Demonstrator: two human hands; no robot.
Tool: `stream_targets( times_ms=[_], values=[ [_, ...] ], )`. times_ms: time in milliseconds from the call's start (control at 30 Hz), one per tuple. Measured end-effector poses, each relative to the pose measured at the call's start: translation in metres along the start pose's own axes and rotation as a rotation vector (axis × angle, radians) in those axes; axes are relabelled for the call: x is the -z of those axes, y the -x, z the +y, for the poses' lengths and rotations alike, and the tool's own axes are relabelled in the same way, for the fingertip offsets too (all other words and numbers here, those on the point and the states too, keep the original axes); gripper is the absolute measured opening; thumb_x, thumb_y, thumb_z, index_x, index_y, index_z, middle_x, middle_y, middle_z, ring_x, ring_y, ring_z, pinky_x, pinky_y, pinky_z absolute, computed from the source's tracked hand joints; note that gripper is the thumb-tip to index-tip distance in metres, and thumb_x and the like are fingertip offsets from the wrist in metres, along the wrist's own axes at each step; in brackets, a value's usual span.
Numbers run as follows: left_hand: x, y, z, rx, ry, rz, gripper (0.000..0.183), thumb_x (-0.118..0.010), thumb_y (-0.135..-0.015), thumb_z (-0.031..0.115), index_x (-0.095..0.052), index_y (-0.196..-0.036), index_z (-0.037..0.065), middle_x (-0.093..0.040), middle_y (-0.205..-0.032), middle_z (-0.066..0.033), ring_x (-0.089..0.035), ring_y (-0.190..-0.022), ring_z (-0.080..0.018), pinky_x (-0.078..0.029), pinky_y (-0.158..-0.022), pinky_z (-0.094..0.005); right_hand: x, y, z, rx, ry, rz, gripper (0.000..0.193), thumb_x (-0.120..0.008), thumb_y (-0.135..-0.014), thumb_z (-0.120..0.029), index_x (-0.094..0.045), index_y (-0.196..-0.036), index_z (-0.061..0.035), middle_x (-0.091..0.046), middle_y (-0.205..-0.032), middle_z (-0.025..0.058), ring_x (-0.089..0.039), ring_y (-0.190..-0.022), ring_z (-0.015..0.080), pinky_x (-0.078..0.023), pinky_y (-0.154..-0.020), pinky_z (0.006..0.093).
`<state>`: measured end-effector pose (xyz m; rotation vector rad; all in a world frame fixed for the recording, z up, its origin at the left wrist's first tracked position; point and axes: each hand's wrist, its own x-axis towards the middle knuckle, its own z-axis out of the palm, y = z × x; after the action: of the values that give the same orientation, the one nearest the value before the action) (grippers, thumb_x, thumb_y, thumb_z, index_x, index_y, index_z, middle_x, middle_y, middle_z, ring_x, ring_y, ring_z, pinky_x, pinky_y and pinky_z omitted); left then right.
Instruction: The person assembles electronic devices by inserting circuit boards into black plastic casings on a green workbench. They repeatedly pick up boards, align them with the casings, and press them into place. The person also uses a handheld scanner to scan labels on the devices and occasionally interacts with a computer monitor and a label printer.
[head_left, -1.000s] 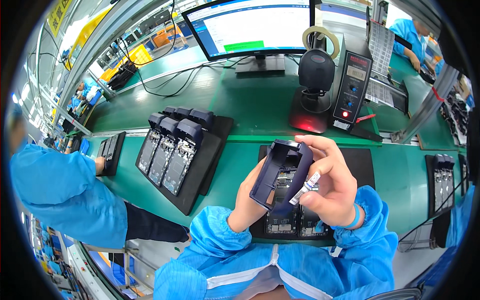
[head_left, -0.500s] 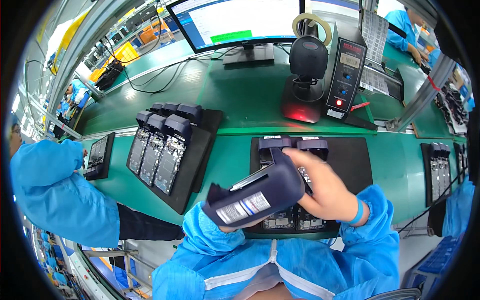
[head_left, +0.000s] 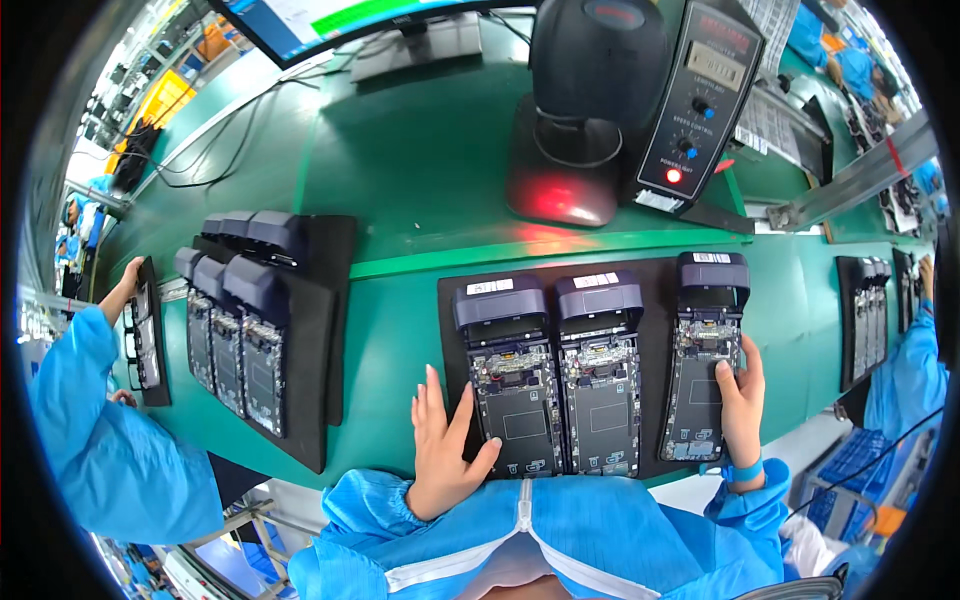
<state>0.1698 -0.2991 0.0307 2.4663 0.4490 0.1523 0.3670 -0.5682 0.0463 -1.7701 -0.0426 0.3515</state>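
Observation:
Three dark handheld terminals with bare circuit boards lie side by side on a black foam mat (head_left: 655, 290) before me. My right hand (head_left: 742, 405) holds the right-hand terminal (head_left: 695, 365), its thumb on the board and its fingers by the right edge. That one lies apart from the middle terminal (head_left: 600, 400). Spread and empty, my left hand (head_left: 445, 455) is beside the left-hand terminal (head_left: 515, 395), its thumb and forefinger by that terminal's left edge. White labels show on top of the terminals' raised, thick ends.
A black scanner (head_left: 590, 70) on a red-lit base and a control box (head_left: 695, 110) with knobs stand behind the mat. More terminals (head_left: 235, 330) lie on stacked foam at left. Co-workers in blue sleeves (head_left: 110, 430) sit on both sides. A monitor (head_left: 340, 20) stands far back.
The terminal that was held up and tilted in my hands now lies on the mat's right side. My left hand has come away with fingers spread. The view has shifted downward and closer.

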Motion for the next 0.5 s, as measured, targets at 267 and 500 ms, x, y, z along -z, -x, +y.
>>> stream_targets(
  times_ms=[267, 500],
  values=[
    [0.003, -0.008, -0.001, 0.033, 0.027, -0.062, 0.066, -0.063, -0.066, 0.020, -0.040, -0.123, -0.003, -0.011, -0.136, -0.0303, -0.017, -0.126, -0.0432, -0.010, -0.099, -0.0551, -0.002, -0.005, 0.000, -0.010, 0.101, -0.046, 0.045, -0.047, -0.083, 0.001, -0.029, -0.124, 0.0012, -0.057, -0.097, 0.0121, -0.055, -0.085, 0.0137, -0.043, -0.076, 0.0239],
    [0.002, -0.010, -0.002, 0.032, 0.005, -0.030, 0.067, -0.067, -0.064, 0.027, -0.043, -0.123, 0.004, -0.017, -0.135, -0.0292, -0.027, -0.118, -0.0482, -0.018, -0.096, -0.0570, -0.020, 0.005, 0.001, 0.115, 0.224, 0.074, 0.054, -0.047, -0.079, 0.004, -0.023, -0.128, 0.0009, -0.057, -0.095, 0.0113, -0.054, -0.084, 0.0132, -0.041, -0.075, 0.0229]
  ],
)
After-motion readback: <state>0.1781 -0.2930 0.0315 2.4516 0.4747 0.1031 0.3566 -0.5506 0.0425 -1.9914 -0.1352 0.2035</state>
